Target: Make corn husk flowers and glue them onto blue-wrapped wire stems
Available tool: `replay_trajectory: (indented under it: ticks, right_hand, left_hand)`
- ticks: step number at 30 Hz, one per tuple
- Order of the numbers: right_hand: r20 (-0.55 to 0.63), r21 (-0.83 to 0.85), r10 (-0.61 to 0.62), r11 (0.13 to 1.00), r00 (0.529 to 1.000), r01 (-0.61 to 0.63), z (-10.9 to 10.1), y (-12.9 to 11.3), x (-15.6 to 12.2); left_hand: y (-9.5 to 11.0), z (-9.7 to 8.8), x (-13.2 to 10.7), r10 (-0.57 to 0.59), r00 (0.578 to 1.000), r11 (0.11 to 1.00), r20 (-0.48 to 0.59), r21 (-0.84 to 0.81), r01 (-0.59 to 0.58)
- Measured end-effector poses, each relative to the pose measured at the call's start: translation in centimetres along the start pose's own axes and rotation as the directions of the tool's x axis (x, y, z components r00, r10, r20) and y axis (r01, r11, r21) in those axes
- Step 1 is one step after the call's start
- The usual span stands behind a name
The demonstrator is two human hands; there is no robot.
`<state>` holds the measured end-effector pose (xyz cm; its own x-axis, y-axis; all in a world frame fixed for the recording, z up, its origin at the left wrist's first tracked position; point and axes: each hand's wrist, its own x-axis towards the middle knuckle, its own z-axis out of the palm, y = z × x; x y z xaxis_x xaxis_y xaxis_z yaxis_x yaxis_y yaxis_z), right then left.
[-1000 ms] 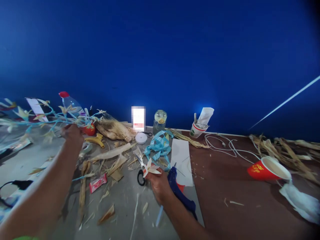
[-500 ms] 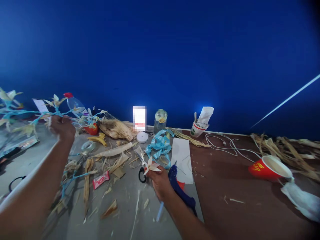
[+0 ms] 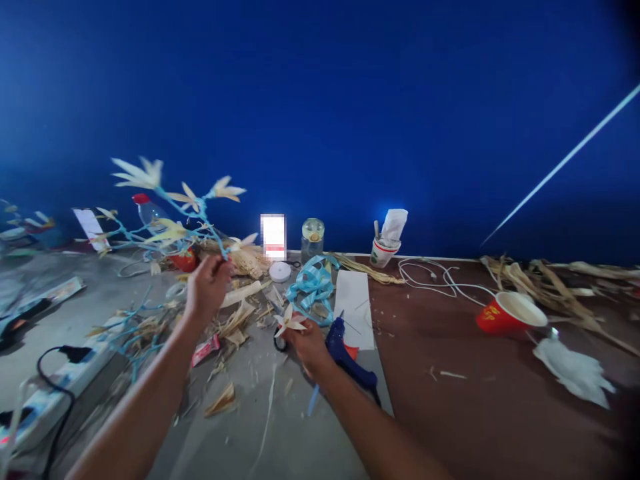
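My left hand point(image 3: 207, 285) is closed round the lower stem of a light-blue wrapped branch point(image 3: 200, 212), which bears several cream, pointed-petal flowers. The branch is raised above the table and leans up to the left. Between the fingertips of my right hand point(image 3: 309, 343) is a single cream husk flower point(image 3: 289, 323), its petals spread. Black-handled scissors point(image 3: 279, 340) lie just behind that flower, partly hidden by it. Right beside my right wrist lies a dark-blue glue gun point(image 3: 350, 360) on the edge of a white sheet point(image 3: 354, 303). Curly light-blue ribbon point(image 3: 311, 288) is heaped behind the hand.
A power strip point(image 3: 65, 393) with plugs and cords sits at the left. A glass jar point(image 3: 313, 240), a white tape roll point(image 3: 280, 271) and a white cup point(image 3: 385, 253) stand towards the wall. At the right are a red paper cup point(image 3: 510, 315), tissue point(image 3: 573, 370) and dried husks point(image 3: 560, 293).
My left hand has brought the blue branch rightward, closer to my right hand. My right hand keeps the flower near the scissors. The view has shifted slightly, showing the power strip.
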<state>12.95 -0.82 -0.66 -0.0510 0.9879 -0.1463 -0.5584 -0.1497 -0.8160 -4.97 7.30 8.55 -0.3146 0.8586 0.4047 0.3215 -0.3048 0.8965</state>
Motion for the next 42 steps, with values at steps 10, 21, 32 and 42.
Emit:
replay_trajectory:
  ticks: [10, 21, 32, 42]
  right_hand:
    - [-0.039, -0.041, -0.133, 0.991, 0.99, 0.131, -0.8, -0.2, 0.8]
    - [-0.017, -0.047, -0.155, 0.987, 0.988, 0.154, -1.1, 0.3, 1.2]
    - [0.052, -0.248, -0.231, 0.939, 0.972, 0.237, -1.4, 0.6, 1.3]
    - [0.061, -0.253, -0.231, 0.937, 0.971, 0.239, -1.3, 0.3, 1.3]
  left_hand:
    - [-2.6, 3.7, -5.5, 0.119, 0.977, 0.896, 0.178, 0.405, -0.182]
    - [-3.0, 4.3, -6.1, 0.191, 0.949, 0.792, 0.252, 0.532, -0.301]
    - [-4.4, 5.1, -6.8, 0.25, 0.915, 0.715, 0.318, 0.577, -0.396]
    - [-5.0, 5.2, -6.4, 0.26, 0.896, 0.695, 0.36, 0.574, -0.432]
